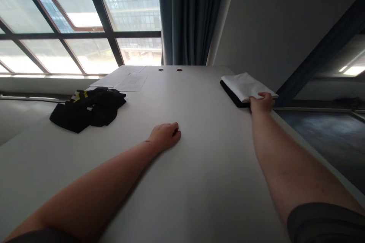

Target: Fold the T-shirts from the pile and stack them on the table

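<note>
My right hand (261, 103) reaches to the table's right edge and grips the near corner of a folded white cloth (245, 85), which lies on top of a folded black one (231, 94). My left hand (165, 134) rests on the bare white table (188, 182) near its middle, fingers curled under, holding nothing that I can see. A crumpled black garment with yellow marks (88, 108) lies at the left, well apart from both hands.
Sheets of paper (128, 79) lie at the far left of the table. Two cable holes (170, 70) sit near the far edge. Beyond are a large window, a dark curtain (188, 15) and a grey wall.
</note>
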`<move>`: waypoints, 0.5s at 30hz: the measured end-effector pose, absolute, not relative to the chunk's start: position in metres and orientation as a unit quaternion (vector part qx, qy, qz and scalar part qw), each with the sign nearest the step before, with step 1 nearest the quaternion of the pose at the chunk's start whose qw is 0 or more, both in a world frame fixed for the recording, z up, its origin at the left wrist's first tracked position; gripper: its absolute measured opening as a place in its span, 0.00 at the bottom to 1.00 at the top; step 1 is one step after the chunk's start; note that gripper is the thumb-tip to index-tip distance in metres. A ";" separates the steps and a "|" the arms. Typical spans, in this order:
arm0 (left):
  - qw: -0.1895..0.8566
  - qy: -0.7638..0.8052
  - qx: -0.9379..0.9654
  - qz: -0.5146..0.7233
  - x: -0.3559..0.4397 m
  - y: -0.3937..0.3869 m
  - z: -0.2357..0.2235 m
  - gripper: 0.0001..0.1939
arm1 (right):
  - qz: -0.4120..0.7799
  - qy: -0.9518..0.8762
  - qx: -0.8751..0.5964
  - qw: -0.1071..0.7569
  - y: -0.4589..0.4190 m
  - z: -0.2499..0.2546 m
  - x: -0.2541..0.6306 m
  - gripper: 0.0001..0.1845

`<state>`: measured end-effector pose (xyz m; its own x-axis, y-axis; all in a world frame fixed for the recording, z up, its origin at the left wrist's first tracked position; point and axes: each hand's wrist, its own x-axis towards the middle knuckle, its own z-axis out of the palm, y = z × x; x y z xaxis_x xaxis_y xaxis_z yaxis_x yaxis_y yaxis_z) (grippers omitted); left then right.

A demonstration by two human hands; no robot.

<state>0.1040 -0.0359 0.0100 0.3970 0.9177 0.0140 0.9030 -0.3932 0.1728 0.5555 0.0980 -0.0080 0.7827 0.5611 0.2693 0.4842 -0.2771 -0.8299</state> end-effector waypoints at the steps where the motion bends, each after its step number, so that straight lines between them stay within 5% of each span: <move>1: 0.067 0.545 0.834 0.055 0.104 -0.037 0.009 0.12 | 0.023 -0.338 -0.809 0.481 0.096 -0.009 0.555 0.18; 5: 0.063 0.521 0.848 0.067 0.102 -0.035 0.006 0.12 | 0.027 -0.367 -0.841 0.397 0.087 -0.012 0.544 0.06; 10: 0.011 0.552 0.828 0.101 0.053 0.001 0.011 0.13 | 0.007 -0.405 -0.845 0.348 0.067 -0.015 0.528 0.17; 15: -0.137 0.703 0.638 0.284 -0.081 0.040 0.017 0.22 | -0.009 -0.455 -0.825 0.337 0.043 -0.021 0.513 0.21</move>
